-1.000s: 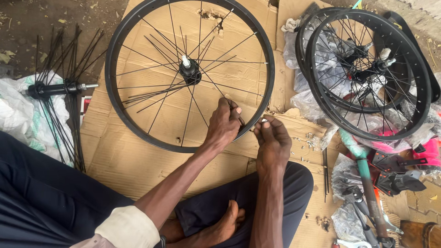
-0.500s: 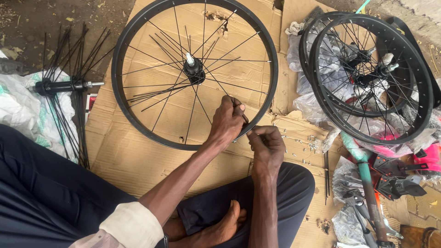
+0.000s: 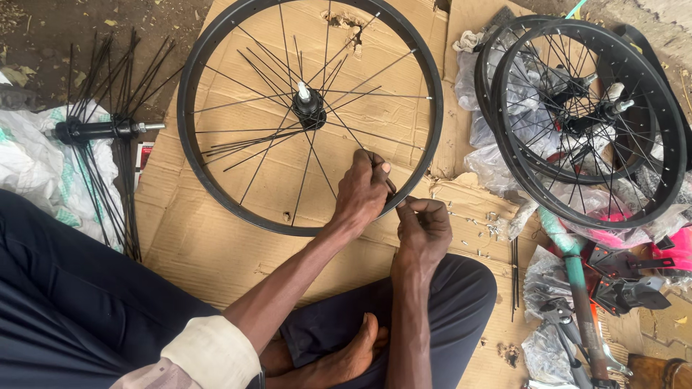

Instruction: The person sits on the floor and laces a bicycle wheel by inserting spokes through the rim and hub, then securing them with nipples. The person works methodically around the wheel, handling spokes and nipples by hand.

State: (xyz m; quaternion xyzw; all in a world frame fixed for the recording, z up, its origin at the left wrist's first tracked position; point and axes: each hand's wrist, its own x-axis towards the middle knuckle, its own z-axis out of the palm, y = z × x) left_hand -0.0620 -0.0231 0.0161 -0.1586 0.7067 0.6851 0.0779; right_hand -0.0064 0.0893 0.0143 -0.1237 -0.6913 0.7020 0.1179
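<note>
Cardboard sheeting (image 3: 216, 238) covers the bare ground as a work mat, keeping small parts off the dirt. Flat on it lies a black bicycle wheel rim (image 3: 189, 166), partly laced: some spokes run from the hub (image 3: 308, 106) to the rim, others lie loose across the middle, unattached at the outer end. To the right, two fully spoked wheels (image 3: 667, 144) are stacked on plastic wrapping, set aside from the work. To the left, a separate hub with loose spokes (image 3: 101, 130) rests half on a white sack. The left hand (image 3: 362, 193) reaches over the near edge of the rim, fingers pinched on a spoke end to steady it at its hole. The right hand (image 3: 424, 229) sits just outside the rim, fingers curled tight on something too small to identify. Small metal fittings (image 3: 490, 223) lie scattered near it, within reach.
</note>
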